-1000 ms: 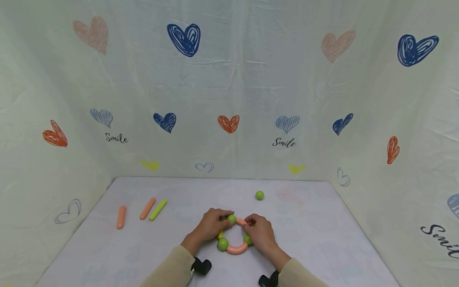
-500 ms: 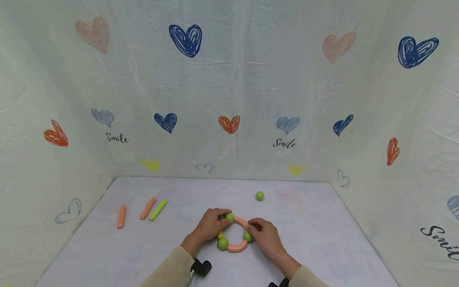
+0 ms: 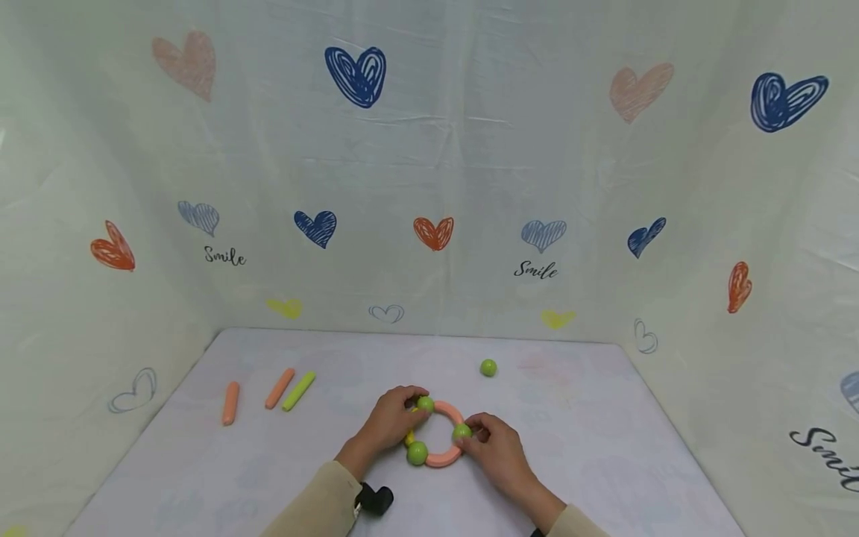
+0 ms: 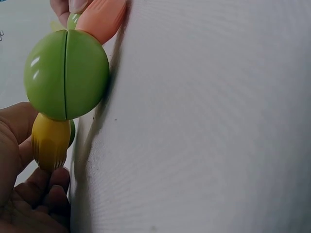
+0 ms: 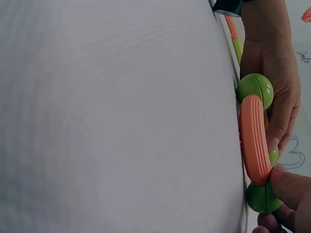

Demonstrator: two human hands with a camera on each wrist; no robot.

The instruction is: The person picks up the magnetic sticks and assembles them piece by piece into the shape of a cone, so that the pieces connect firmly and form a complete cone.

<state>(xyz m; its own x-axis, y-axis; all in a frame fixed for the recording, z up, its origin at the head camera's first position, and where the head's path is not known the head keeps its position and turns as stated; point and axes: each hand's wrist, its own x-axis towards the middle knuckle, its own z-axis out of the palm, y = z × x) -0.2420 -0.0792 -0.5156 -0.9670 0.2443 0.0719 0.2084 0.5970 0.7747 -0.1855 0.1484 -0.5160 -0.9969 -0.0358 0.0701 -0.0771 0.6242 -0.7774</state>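
On the white table [image 3: 570, 477] lies a ring of toy pieces, green balls linked by curved sticks. Its far green ball [image 3: 426, 403] is pinched by the left hand [image 3: 389, 420], thumb on the near side. At the ring's right, the right hand [image 3: 498, 451] pinches another green ball [image 3: 461, 432] between thumb and fingers. Orange curved sticks form the far-right arc [image 3: 450, 409] and near arc [image 5: 254, 141]. A yellow curved stick [image 4: 51, 141] joins the left side, partly hidden by the left hand in the head view. The near-left green ball [image 4: 66, 75] touches no hand.
Two straight orange sticks [image 3: 230, 403] and a yellow-green stick [image 3: 298, 391] lie at the table's left. One loose green ball [image 3: 488, 368] sits beyond the ring. A curtain printed with hearts [image 3: 433, 233] surrounds the table's back and sides.
The right hand has slid from the far orange stick to the right green ball and now pinches it. The far ball has shifted slightly left in the left hand, and the ring looks rounder.
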